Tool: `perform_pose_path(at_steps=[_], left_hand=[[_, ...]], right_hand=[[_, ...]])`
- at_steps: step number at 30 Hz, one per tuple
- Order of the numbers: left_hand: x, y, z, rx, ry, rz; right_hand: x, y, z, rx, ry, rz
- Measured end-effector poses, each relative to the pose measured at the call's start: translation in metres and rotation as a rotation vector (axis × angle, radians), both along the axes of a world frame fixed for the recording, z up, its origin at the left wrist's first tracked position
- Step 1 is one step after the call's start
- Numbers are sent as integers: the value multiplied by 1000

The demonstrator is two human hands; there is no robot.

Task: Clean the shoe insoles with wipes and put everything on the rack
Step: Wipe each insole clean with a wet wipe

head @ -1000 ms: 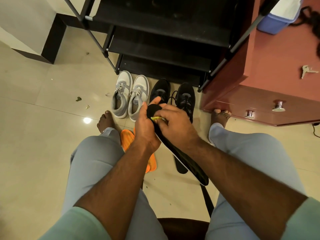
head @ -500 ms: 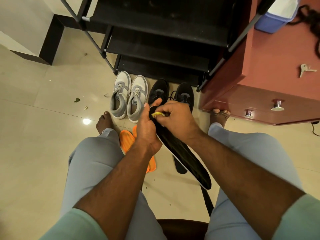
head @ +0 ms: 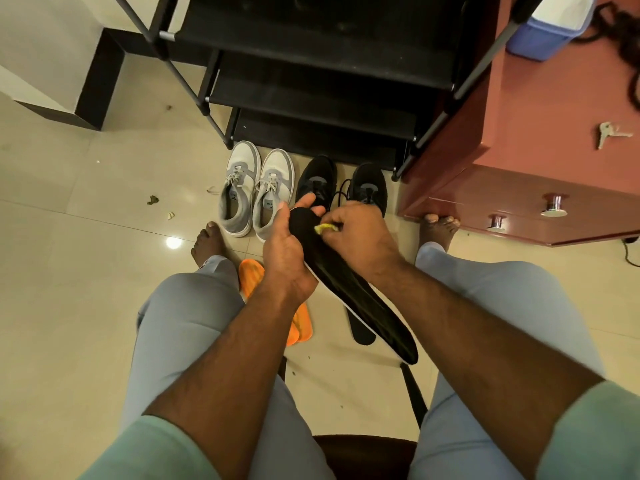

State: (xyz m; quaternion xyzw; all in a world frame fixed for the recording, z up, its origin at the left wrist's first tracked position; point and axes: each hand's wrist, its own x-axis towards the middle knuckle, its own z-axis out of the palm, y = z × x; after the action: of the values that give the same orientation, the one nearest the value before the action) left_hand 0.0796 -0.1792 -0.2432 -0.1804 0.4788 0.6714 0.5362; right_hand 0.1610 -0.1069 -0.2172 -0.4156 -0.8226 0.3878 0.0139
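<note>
- Head view: my left hand (head: 289,252) grips the toe end of a long black foam insole (head: 349,289), thumb over the top edge; the insole slants down to the right between my knees, heel end in the air.
- My right hand (head: 360,233) pinches a small crumpled yellow wipe (head: 325,227) against the insole near the toe. Judging by that, I'm mid-wipe on this one.
- On the tiled floor (head: 86,271): a pair of orange ribbed insoles (head: 252,275) by my left leg, a second black insole (head: 362,330) partly under the held one. Can't tell whether those are cleaned.
- Grey-and-white sneakers (head: 256,192) and black sneakers (head: 343,183) sit on the floor just in front of the black metal shoe rack (head: 311,102).
- Rack shelves carry none of it. So: cleaning underway, racking not yet started.
</note>
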Motion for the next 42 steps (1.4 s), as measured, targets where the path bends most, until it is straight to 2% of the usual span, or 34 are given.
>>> perform_pose_path(at_steps=[5, 9, 12, 16, 18, 22, 25, 27, 30, 31, 34, 38, 40, 42], left_hand=[[-6, -1, -1, 55, -38, 61], [-1, 1, -3, 24, -17, -6], [0, 1, -6, 20, 2, -5], [-8, 0, -8, 40, -23, 54], [-7, 1, -7, 49, -36, 59], [-3, 4, -6, 38, -57, 45], [-6, 3, -6, 38, -39, 70], [-9, 4, -3, 34, -24, 78], [-12, 6, 1, 46, -5, 68], [-13, 6, 3, 60, -3, 66], [-13, 3, 7, 122, -32, 58], [6, -1, 13, 150, -106, -109], [5, -2, 12, 168, -131, -108], [1, 0, 11, 198, -166, -111]], right_hand=[[4, -13, 17, -219, 167, 150], [3, -1, -1, -7, 3, 52], [2, 0, -8, 38, -20, 8], [4, -12, 7, -238, 86, 63], [7, -12, 9, -295, 95, 69], [6, 5, -8, -142, -1, -7], [5, 9, -17, -94, 15, -46], [6, 9, -20, -146, 82, -105], [8, 8, -16, -443, 254, -313], [8, 7, -15, -484, 285, -344], [6, 6, -13, -414, 343, -418], [0, 7, -17, -422, 448, -560], [0, 4, -20, -451, 436, -547], [2, 4, -20, -378, 385, -484]])
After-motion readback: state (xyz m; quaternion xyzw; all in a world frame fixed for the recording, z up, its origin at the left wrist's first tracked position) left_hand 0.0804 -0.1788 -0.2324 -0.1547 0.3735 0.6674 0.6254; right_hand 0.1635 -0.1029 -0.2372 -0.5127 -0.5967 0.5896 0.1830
